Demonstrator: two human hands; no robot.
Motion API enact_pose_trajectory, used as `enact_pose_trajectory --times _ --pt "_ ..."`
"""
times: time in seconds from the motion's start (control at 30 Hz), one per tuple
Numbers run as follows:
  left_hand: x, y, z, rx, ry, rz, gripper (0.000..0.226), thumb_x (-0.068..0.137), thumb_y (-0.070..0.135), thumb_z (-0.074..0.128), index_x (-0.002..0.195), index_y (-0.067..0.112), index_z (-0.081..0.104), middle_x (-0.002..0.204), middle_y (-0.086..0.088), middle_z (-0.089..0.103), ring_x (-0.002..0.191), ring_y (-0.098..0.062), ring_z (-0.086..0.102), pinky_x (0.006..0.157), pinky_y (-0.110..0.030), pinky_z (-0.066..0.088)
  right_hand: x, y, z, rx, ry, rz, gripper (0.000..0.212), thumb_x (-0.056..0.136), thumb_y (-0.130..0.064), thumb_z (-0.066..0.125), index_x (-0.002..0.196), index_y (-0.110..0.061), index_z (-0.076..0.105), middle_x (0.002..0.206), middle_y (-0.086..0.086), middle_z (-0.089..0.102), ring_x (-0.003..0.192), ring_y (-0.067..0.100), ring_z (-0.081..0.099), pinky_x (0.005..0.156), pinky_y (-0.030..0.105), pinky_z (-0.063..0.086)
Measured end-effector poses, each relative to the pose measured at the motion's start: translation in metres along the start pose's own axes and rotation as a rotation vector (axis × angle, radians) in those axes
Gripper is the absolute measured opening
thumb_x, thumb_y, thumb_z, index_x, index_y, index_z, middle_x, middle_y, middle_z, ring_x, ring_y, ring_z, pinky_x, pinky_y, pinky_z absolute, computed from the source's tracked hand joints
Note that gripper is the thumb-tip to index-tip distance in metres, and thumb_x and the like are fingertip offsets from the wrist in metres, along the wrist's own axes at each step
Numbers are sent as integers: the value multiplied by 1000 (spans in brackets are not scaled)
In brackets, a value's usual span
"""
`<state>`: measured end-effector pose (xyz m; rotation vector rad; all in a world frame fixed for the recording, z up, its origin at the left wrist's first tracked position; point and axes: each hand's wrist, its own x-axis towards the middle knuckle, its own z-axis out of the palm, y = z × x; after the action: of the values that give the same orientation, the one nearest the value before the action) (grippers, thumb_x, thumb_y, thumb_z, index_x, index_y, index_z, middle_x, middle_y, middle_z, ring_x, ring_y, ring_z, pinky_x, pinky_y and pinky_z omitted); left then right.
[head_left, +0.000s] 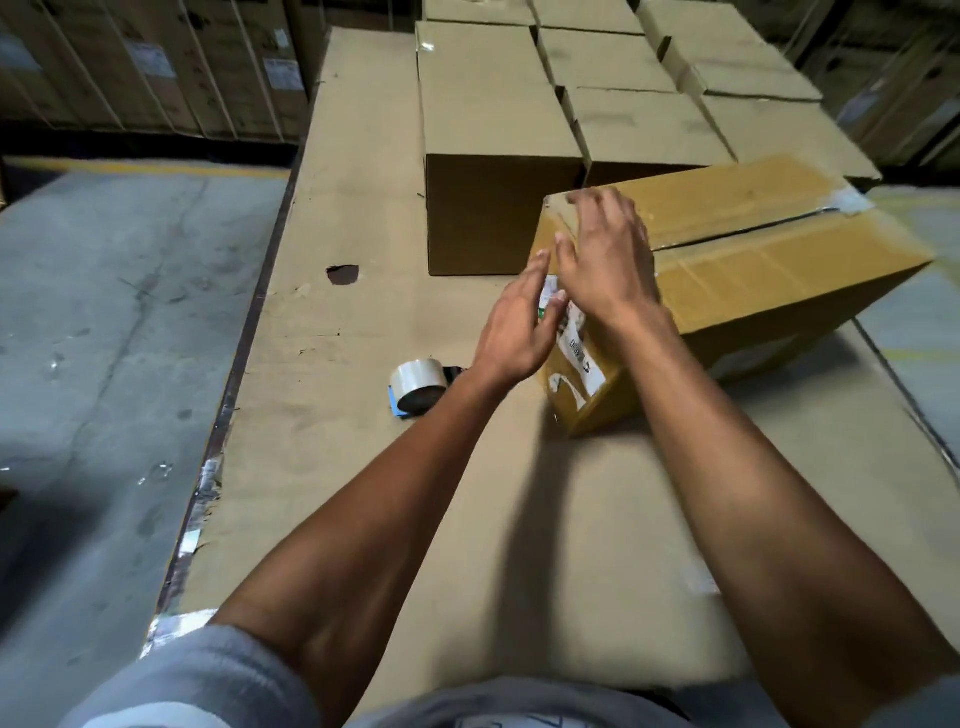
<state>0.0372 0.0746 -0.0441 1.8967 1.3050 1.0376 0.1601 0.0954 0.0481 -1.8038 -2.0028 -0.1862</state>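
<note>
Cardboard box (779, 275) sat askew on the cardboard sheet (337, 208), and I saw both hands at its near end. The left hand (519, 327) lay straight-fingered against the labelled face. The right hand (608, 260) was spread over the top corner. Neither gripped anything. A tape roll (418, 384) lay beside the left wrist.

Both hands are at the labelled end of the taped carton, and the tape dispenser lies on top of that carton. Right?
No. The head view shows the tape dispenser on the cardboard sheet left of the carton, not on top. The left hand and right hand are at its labelled end.
</note>
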Motion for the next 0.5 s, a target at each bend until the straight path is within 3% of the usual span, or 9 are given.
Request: enact_pose_trajectory --times 0.07,0.2,0.33,0.43,0.5 --pt "8 20 13 -214 65 -229 79 113 53 52 175 15 20 181 -10 28 166 -28 28 134 -45 28 5 27 -9 -26 -151 153 62 106 -45 50 158 -14 38 166 15 37 158 34 27 128 59 22" --pt "28 39 37 -636 97 -625 106 100 74 60 176 24 6 182 -9 24 165 -35 29 133 -54 31 -4 67 -7 -49 -392 299 88 98 -79 23 169 -28 13 179 6 4 164 31 -5 128 64 -3" --pt "32 33 68 -916 47 -692 126 87 89 60 176 23 0 180 -7 28 164 -30 31 133 -52 29 -5 74 0 -46 -449 305 93 93 -87 12 169 -34 2 178 1 -11 164 26 -12 128 64 -6" --pt "31 28 85 -1031 127 -678 114 92 79 63 176 23 11 177 -8 35 159 -29 41 130 -48 35 -4 76 2 -52 -475 299 86 97 -81 15 168 -37 0 177 1 -13 163 27 -13 128 61 -7" --pt "29 24 91 -1065 204 -641 103 95 71 64 175 23 21 175 -6 40 152 -20 46 126 -39 39 -4 77 5 -40 -470 286 74 103 -67 20 168 -37 2 178 3 -11 164 28 -11 129 60 -4"
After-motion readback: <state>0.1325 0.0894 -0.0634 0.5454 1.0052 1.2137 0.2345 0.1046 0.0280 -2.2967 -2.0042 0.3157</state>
